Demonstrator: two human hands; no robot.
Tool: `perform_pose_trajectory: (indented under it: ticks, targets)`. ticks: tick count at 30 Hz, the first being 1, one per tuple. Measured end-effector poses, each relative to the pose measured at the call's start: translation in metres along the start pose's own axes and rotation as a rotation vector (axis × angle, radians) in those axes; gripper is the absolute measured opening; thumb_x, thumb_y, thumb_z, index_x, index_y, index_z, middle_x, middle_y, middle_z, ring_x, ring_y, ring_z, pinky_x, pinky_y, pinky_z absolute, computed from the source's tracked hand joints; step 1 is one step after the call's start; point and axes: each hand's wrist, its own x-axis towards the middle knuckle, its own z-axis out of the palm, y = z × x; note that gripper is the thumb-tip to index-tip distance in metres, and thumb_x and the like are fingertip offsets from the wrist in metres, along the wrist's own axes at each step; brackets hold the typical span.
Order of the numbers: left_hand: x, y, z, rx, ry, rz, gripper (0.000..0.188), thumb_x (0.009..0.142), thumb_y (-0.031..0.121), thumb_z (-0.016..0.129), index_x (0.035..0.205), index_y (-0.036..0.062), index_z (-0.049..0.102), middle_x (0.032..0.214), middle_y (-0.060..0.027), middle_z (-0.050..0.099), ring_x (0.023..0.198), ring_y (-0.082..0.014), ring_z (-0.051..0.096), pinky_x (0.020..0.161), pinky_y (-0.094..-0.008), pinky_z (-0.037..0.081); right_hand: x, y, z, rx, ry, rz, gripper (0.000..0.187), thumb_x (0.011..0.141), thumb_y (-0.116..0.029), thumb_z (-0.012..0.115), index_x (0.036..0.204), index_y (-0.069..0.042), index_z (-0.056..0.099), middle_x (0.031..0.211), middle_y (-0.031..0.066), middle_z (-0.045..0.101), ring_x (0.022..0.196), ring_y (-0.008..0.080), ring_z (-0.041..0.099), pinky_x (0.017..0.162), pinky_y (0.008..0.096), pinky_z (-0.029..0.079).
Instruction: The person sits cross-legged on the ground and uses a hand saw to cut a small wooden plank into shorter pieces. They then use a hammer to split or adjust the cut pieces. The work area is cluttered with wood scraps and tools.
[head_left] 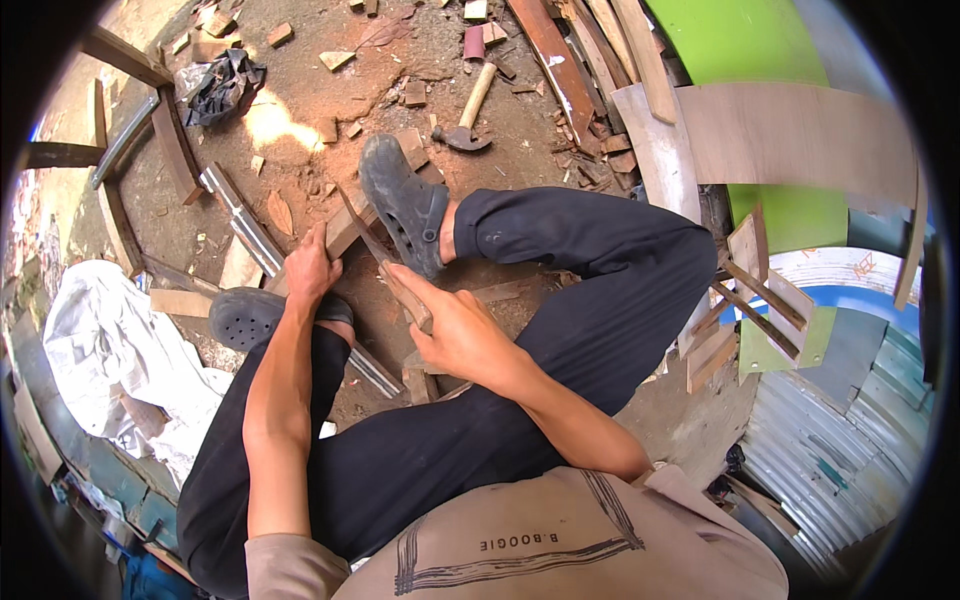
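Observation:
My right hand (460, 330) is closed round the wooden handle of what looks like a hand saw (368, 232). Its narrow, tapering blade is seen nearly edge-on and points up and left, close to the wood. With my left hand (312, 265) I grip a wooden block (345, 228) from its left side. Beside that block is my right foot in a dark clog (395, 195), which seems to press against the wood. The other clog (250, 315) is below my left hand. Whether the blade touches the block cannot be made out.
A claw hammer (468, 125) lies on the dirt floor beyond my feet, among scattered wood offcuts. Planks (570, 70) are piled at the far right. White cloth (110, 350) lies at left, near a black plastic bag (225, 88). Corrugated metal sheets (820, 450) stand at right.

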Motion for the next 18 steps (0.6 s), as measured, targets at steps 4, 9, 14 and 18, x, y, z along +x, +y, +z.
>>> perform_pose_trajectory:
  ticks: [4, 9, 14, 18]
  targets:
    - [0.003, 0.004, -0.006, 0.0, -0.048, -0.077, 0.08, 0.073, 0.023, 0.076, 0.145, 0.0035, 0.048, 0.13, -0.0227, 0.065, 0.104, -0.0399, 0.07, 0.087, -0.0476, 0.058, 0.0, 0.005, 0.004, 0.07, 0.003, 0.034, 0.079, 0.083, -0.005, 0.067, 0.156, -0.013, 0.039, 0.064, 0.0265, 0.062, 0.068, 0.0488, 0.065, 0.068, 0.0539, 0.053]
    - [0.004, 0.003, -0.005, -0.01, -0.035, -0.086, 0.077, 0.073, 0.024, 0.077, 0.142, 0.0031, 0.05, 0.128, -0.0213, 0.067, 0.106, -0.0386, 0.069, 0.088, -0.0468, 0.057, 0.01, 0.002, 0.008, 0.033, 0.044, 0.008, 0.081, 0.083, -0.006, 0.068, 0.157, -0.016, 0.038, 0.058, 0.0245, 0.059, 0.064, 0.0479, 0.064, 0.067, 0.0532, 0.053]
    - [0.008, 0.004, -0.01, -0.027, -0.053, -0.1, 0.072, 0.073, 0.025, 0.076, 0.138, 0.0048, 0.053, 0.122, -0.0223, 0.068, 0.105, -0.0387, 0.07, 0.089, -0.0466, 0.057, 0.015, 0.009, 0.008, 0.052, 0.029, -0.025, 0.08, 0.084, -0.007, 0.068, 0.157, -0.015, 0.038, 0.058, 0.0247, 0.059, 0.063, 0.0483, 0.064, 0.066, 0.0539, 0.052]
    - [0.008, 0.003, -0.014, -0.039, -0.044, -0.119, 0.066, 0.075, 0.025, 0.074, 0.135, 0.0048, 0.054, 0.117, -0.0228, 0.069, 0.103, -0.0403, 0.069, 0.09, -0.047, 0.057, 0.02, 0.005, 0.009, 0.028, 0.03, -0.053, 0.077, 0.083, -0.007, 0.068, 0.155, -0.013, 0.04, 0.059, 0.0247, 0.06, 0.062, 0.047, 0.064, 0.065, 0.0523, 0.051]
